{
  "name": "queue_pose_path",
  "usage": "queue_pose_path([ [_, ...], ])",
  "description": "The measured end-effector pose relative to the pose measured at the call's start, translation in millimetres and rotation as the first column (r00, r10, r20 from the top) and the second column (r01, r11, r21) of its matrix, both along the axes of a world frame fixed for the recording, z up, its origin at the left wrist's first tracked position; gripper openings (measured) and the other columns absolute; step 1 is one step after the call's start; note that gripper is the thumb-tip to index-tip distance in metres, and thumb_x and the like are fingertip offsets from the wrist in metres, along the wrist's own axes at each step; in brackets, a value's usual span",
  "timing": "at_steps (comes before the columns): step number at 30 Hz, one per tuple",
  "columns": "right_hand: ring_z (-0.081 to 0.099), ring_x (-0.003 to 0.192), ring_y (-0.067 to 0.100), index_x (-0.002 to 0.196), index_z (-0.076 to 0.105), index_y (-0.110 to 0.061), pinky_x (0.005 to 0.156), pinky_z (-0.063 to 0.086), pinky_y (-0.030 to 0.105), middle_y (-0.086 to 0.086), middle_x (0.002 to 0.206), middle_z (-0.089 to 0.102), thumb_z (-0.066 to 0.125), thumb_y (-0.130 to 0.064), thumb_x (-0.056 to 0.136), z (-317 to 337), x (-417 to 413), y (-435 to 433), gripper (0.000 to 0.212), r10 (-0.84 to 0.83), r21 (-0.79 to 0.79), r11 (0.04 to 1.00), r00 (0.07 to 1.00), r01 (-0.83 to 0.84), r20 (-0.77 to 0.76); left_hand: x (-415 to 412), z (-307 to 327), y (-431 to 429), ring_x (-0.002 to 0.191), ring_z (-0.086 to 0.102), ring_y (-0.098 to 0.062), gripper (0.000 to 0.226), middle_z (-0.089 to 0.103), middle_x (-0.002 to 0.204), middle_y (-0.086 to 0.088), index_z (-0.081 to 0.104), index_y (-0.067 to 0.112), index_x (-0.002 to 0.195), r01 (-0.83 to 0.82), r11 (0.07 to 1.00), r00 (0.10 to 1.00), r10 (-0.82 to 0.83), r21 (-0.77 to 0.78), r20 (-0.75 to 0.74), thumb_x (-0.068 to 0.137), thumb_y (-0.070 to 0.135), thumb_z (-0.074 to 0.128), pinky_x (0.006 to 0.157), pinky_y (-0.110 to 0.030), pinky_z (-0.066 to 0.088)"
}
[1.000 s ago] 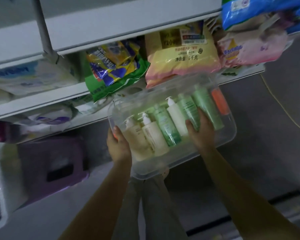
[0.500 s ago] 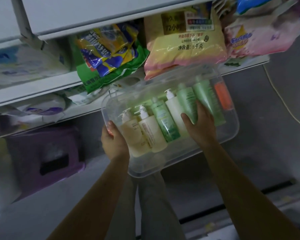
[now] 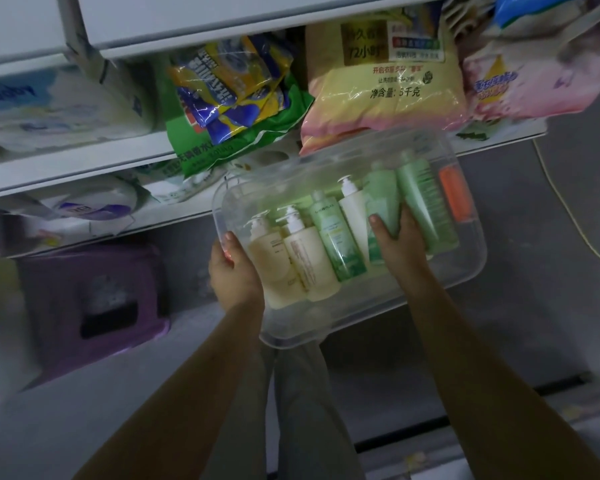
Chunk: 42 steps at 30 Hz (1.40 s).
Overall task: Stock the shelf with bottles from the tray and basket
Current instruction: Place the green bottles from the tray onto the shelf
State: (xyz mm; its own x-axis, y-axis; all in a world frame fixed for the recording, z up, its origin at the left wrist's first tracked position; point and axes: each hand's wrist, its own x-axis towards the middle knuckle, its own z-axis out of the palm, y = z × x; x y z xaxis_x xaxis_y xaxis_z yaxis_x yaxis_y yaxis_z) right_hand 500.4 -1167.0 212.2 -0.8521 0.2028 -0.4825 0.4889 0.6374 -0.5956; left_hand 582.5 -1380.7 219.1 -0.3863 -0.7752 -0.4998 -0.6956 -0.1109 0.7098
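left hand [image 3: 234,271] grips tray [image 3: 466,275], right hand [image 3: 400,247] — green bottle [image 3: 381,192]

dim, bluish cast | soft blur throughout | wide-angle bending at edges | corners darkest

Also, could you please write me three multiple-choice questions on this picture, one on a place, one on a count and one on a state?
1. Where in the tray's row does the orange bottle lie?
A) left end B) middle C) right end
2. How many bottles have pump tops?
A) one B) three C) six
3. What is the left hand doing?
A) hanging free B) gripping the tray's rim C) holding a bag

1 C: it lies beyond the pale green bottles, by the right wall.
2 B: two cream bottles and one white bottle carry pumps.
3 B: its thumb hooks over the rim.
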Motion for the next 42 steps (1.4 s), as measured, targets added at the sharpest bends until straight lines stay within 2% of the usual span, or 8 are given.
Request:
queue_pose_path([
  [5, 0.064, 0.097, 0.013, 0.129, 0.057, -0.015, 0.082, 0.051, 0.025, -0.002, 0.113, 0.064, 0.056, -0.037, 0.097, 38.1, 25.2, -7.2, 0.039, -0.192, -0.312, 0.928, 0.979, 0.205, 0.072, 3.8, -11.4, -2.8, 0.100, 0.059, -0.022, 0.041, 0.064, 0.106, -0.001, 0.061, 0.024, 0.109, 0.025, 0.999, 1.000, -0.025, -0.020, -0.003, 0.099, 0.052, 0.034, 0.089, -0.036, 0.045],
  [9, 0.068, 0.105, 0.025, 0.127, 0.057, -0.012, 0.084, 0.057, 0.041, 0.008, 0.116, 0.070, 0.049, -0.034, 0.099, 63.7, 65.1, -13.5, 0.036, -0.339, -0.678, 0.601, 0.903, 0.423, 0.263, 6.6, -13.4, -5.7, 0.103, 0.059, -0.025, 0.037, 0.063, 0.108, -0.007, 0.059, 0.020, 0.103, 0.059, 0.998, 0.997, -0.058, 0.022, -0.051, 0.100, 0.048, 0.034, 0.089, -0.035, 0.045],
  [13, 0.067, 0.108, 0.027, 0.127, 0.057, -0.015, 0.084, 0.054, 0.041, 0.012, 0.120, 0.068, 0.050, -0.036, 0.097, 101.1, 105.7, -22.9, 0.037, -0.365, -0.738, 0.413, 0.839, 0.534, 0.404, 13.1, 8.0, -7.7, 0.137, 0.037, -0.033, 0.058, 0.037, 0.150, -0.015, 0.034, 0.019, 0.148, 0.157, 0.982, 0.987, -0.158, 0.105, -0.005, 0.099, 0.049, 0.039, 0.115, -0.044, 0.028],
  [16, 0.070, 0.090, 0.025, 0.122, 0.062, -0.013, 0.071, 0.055, 0.034, 0.012, 0.106, 0.072, 0.049, -0.039, 0.096, 140.3, 134.4, -27.4, 0.039, -0.324, -0.718, 0.437, 0.839, 0.542, 0.437, 34.0, 51.5, -0.5, 0.144, 0.024, -0.032, 0.077, 0.022, 0.159, -0.012, 0.021, 0.015, 0.154, 0.200, 0.975, 0.976, -0.207, 0.095, 0.071, 0.093, 0.054, 0.048, 0.118, -0.044, 0.019],
  [23, 0.066, 0.074, 0.025, 0.113, 0.065, -0.002, 0.060, 0.053, 0.030, 0.015, 0.089, 0.071, 0.042, -0.035, 0.094, 218.1, 201.4, -61.1, 0.045, -0.171, -0.738, 0.527, 0.903, 0.422, 0.394, 124.0, 175.2, 5.7, 0.123, 0.053, -0.009, 0.077, 0.064, 0.127, 0.009, 0.067, 0.027, 0.118, 0.469, 0.659, 0.877, -0.273, 0.587, -0.395, 0.067, 0.082, 0.051, 0.104, -0.033, 0.036],
  [30, 0.066, 0.080, 0.029, 0.113, 0.063, -0.007, 0.069, 0.053, 0.038, 0.027, 0.100, 0.067, 0.047, -0.031, 0.096, 268.0, 256.9, -141.6, 0.033, -0.015, -0.752, 0.639, 0.981, 0.160, 0.196, 195.5, 251.1, -80.2, 0.093, 0.067, -0.017, 0.029, 0.074, 0.104, -0.011, 0.071, 0.010, 0.107, 0.552, 0.698, 0.770, -0.217, 0.457, -0.600, 0.082, 0.026, 0.072, 0.080, -0.022, 0.050],
  [36, 0.070, 0.086, 0.001, 0.103, 0.067, -0.018, 0.084, 0.053, 0.028, -0.009, 0.099, 0.075, 0.056, -0.020, 0.093, 316.4, 327.7, -264.9, 0.015, 0.201, -0.835, 0.544, 0.979, -0.082, 0.035, 289.4, 312.6, -199.0, 0.098, 0.068, -0.020, 0.029, 0.074, 0.104, -0.009, 0.066, 0.008, 0.110, 0.448, 0.813, 0.719, -0.082, 0.371, -0.690, 0.082, 0.005, 0.071, 0.084, -0.029, 0.056],
  [42, 0.071, 0.094, 0.015, 0.109, 0.069, -0.016, 0.071, 0.055, 0.024, 0.005, 0.107, 0.074, 0.091, -0.049, 0.050, 347.9, 368.1, -369.1, 0.071, 0.568, -0.843, 0.400, 0.819, -0.359, -0.080, 361.3, 356.1, -303.5, 0.089, 0.070, -0.019, 0.030, 0.074, 0.099, -0.008, 0.065, 0.004, 0.113, 0.279, 0.917, 0.675, 0.025, 0.286, -0.738, 0.083, 0.010, 0.070, 0.071, -0.028, 0.058],
])
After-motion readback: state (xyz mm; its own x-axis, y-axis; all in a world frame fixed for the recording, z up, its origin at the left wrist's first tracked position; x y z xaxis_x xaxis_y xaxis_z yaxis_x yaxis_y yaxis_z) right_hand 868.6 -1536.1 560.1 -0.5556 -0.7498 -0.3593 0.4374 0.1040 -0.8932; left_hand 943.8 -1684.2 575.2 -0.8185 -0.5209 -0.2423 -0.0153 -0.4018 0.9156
